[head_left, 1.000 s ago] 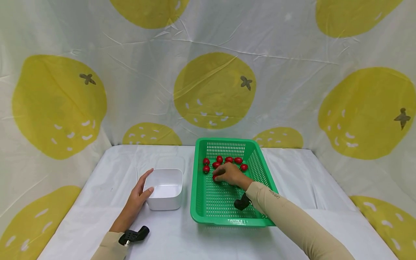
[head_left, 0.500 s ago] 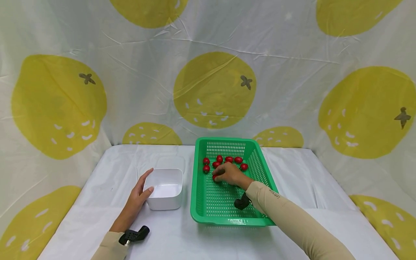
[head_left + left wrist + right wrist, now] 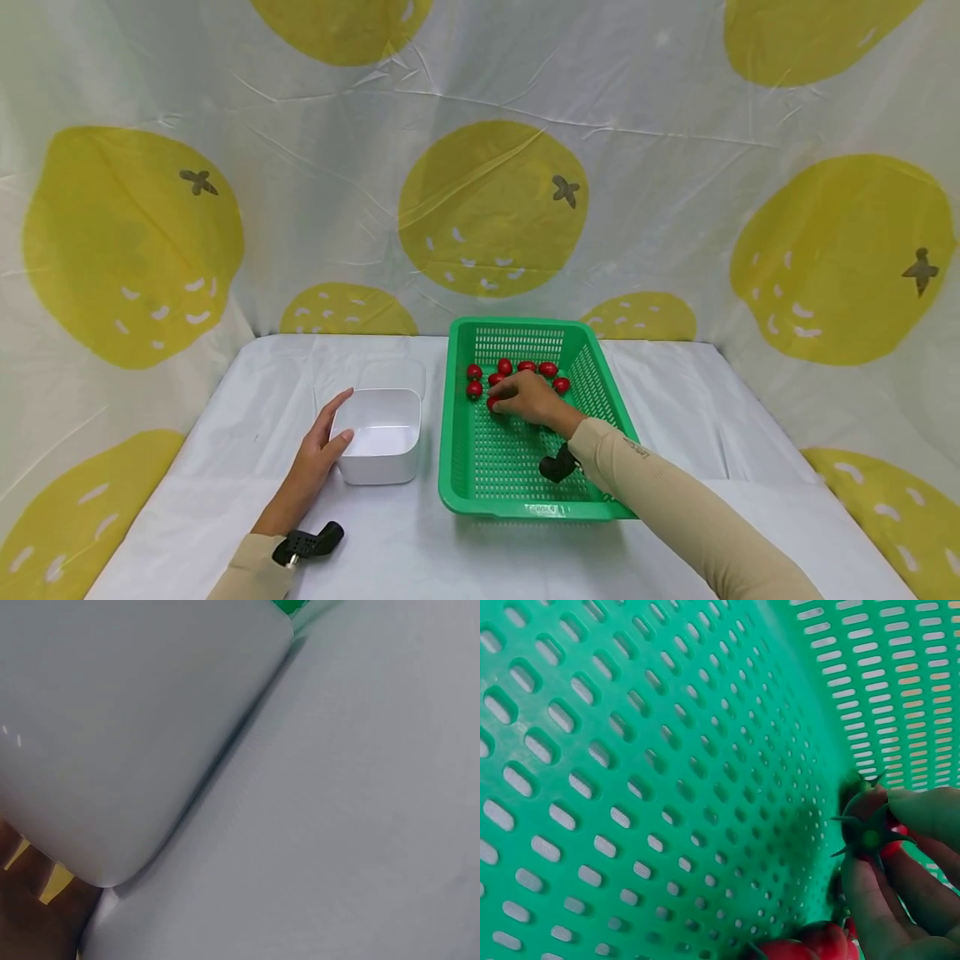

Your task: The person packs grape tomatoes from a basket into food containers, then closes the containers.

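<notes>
My right hand (image 3: pixel 531 400) reaches into a green plastic basket (image 3: pixel 457 500) and pinches a red cherry tomato (image 3: pixel 492 404) between thumb and fingers. In the right wrist view, this cherry tomato (image 3: pixel 864 804) shows its green star-shaped stem cap, with the right hand (image 3: pixel 911 881) around it. Several more cherry tomatoes (image 3: pixel 474 389) lie toward the basket's far end, some partly hidden by the hand. My left hand (image 3: pixel 318 450) holds a white square container (image 3: pixel 381 472) at its left side, thumb at the near rim. No contents show in the container.
A translucent lid (image 3: pixel 405 375) lies flat behind the white container. White cloth (image 3: pixel 367 542) covers the table. A curtain (image 3: pixel 322 225) with large yellow fruit prints hangs behind and at both sides. A narrow gap separates the container from the basket.
The right hand and its cherry tomato have shifted very slightly toward the basket's far side. The left hand and the container stay put.
</notes>
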`<state>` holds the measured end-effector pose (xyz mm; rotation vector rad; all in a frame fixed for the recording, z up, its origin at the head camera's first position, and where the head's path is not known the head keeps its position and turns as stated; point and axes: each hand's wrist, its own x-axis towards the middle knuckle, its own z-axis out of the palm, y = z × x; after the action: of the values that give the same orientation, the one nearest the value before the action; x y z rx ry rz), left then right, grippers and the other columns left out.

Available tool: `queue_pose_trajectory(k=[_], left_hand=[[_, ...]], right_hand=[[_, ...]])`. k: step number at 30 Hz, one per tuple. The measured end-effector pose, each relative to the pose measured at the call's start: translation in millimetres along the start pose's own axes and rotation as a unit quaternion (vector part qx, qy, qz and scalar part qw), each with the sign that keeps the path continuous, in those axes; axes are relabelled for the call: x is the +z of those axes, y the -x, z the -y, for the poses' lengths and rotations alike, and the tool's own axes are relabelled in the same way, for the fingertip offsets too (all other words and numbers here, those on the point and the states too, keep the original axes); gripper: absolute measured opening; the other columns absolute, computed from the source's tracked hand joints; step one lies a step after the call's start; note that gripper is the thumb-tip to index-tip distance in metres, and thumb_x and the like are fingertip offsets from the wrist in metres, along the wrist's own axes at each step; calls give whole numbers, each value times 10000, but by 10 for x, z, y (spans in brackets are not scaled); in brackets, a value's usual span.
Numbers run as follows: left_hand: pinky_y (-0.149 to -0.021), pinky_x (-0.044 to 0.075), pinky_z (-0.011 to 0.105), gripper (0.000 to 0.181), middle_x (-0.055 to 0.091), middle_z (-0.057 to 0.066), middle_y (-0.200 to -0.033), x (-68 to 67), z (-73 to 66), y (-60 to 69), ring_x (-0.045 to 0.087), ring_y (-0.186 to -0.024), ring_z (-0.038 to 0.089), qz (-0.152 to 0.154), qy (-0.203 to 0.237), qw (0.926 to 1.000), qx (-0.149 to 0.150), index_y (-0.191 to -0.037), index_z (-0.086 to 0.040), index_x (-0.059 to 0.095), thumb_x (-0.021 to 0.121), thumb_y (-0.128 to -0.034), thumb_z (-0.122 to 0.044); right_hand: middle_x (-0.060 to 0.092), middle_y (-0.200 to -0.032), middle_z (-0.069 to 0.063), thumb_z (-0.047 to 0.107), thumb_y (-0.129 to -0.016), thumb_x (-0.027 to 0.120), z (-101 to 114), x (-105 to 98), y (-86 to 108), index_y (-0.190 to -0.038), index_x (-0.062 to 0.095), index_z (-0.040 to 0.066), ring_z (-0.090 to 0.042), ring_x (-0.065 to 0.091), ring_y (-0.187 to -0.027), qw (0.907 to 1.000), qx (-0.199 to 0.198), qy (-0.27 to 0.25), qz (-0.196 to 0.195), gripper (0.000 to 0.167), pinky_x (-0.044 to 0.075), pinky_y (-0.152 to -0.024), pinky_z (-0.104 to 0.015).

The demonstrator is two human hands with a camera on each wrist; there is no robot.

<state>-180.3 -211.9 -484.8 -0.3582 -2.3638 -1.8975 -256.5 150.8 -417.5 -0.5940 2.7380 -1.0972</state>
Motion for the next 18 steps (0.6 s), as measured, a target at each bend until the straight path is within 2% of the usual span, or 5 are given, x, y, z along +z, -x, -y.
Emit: queue_pose_trajectory(k=[9,15,18], left_hand=[[-1117,-5,635,589,190,15,-1591,6,-9,-8,5,-1474,275,-7,-10,10000,-52,-1516,-260,282,520,-978,-224],[-1118,1,634,585,187,27,-1592,1,-1,4,7,-1474,282,-23,1,10000,-92,-1513,-270,290,524,-978,-227],[-1114,-8,639,589,178,23,-1593,1,-8,14,-4,-1474,282,-16,-6,9999,-134,-1514,-277,286,526,-978,-235]], right_hand=[[707,-1064,-34,146,-874,716,-2,-72,2,-1113,728,66,-233,639,-996,9997,-220,-19,-116,253,531,-786,-339],[669,-1173,-65,178,-906,687,49,-144,27,-1172,702,94,-240,632,-1052,9990,-55,-436,-73,280,528,-828,-373],[672,-1170,-59,195,-910,684,91,-176,33,-1181,696,117,-234,630,-1062,9979,3,-645,-104,282,524,-851,-381]])
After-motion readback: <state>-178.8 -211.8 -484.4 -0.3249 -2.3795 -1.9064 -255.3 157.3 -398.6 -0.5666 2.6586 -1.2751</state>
